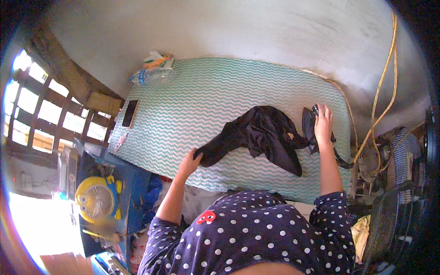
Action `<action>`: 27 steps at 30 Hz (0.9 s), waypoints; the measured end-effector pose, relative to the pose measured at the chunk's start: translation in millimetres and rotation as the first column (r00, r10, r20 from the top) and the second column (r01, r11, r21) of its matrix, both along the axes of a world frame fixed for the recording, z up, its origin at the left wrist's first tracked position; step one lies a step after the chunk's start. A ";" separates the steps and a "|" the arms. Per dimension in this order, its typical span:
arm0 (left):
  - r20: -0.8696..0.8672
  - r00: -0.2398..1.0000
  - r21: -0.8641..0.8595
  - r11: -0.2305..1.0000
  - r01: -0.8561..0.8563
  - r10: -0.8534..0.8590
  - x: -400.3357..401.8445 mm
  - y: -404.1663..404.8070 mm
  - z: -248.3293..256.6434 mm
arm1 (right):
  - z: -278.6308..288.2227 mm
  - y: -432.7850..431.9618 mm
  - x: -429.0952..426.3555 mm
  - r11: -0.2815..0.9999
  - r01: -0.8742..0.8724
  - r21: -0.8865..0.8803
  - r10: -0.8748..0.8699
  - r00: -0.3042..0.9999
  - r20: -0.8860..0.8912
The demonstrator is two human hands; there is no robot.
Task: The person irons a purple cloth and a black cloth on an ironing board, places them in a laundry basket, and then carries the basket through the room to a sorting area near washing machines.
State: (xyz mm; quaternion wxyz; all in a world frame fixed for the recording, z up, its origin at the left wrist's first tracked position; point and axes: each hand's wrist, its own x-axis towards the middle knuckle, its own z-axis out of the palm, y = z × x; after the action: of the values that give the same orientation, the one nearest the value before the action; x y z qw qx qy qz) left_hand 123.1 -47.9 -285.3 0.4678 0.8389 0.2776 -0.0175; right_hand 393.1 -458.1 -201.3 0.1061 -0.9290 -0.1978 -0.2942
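A crumpled black garment point(271, 137) lies across the middle of a table covered with a green-and-white zigzag cloth point(213, 92). Its left end is pinched between the thumb and fingers of my left hand point(190, 164), near the front edge. At the right, my right hand point(323, 123) grips the handle of a black clothes iron point(309, 127), which stands just right of the garment. The iron's soleplate cannot be made out clearly. A dark cord sleeve runs from the iron toward the table's right edge.
A smartphone point(130, 114) lies at the left, with a clear plastic bottle point(154, 76) and wrappers at the back left. A yellow cord point(383, 79) hangs at the right, before a grey wall. A yellow fan point(96, 199) stands lower left.
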 end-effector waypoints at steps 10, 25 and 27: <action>0.459 0.882 -0.370 0.926 0.078 0.110 47.0 48.2 65.7 | -15.8 72.5 -88.8 0.975 -0.153 0.159 0.221 0.702 -0.678; 0.611 0.656 -0.633 0.771 0.069 0.443 77.7 118.1 195.9 | 135.4 -19.7 -83.9 0.808 -0.083 0.583 0.318 0.895 -0.313; 0.599 0.742 -0.417 0.908 -0.033 0.302 58.9 119.3 162.7 | 117.6 -28.5 -104.0 0.875 -0.130 0.466 0.339 0.851 -0.400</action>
State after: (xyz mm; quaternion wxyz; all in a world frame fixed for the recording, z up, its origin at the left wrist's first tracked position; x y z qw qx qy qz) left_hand 181.9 71.4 -122.6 0.6873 0.6561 0.1646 0.2649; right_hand 289.1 -486.6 -83.7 0.3851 -0.8945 -0.2123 -0.0801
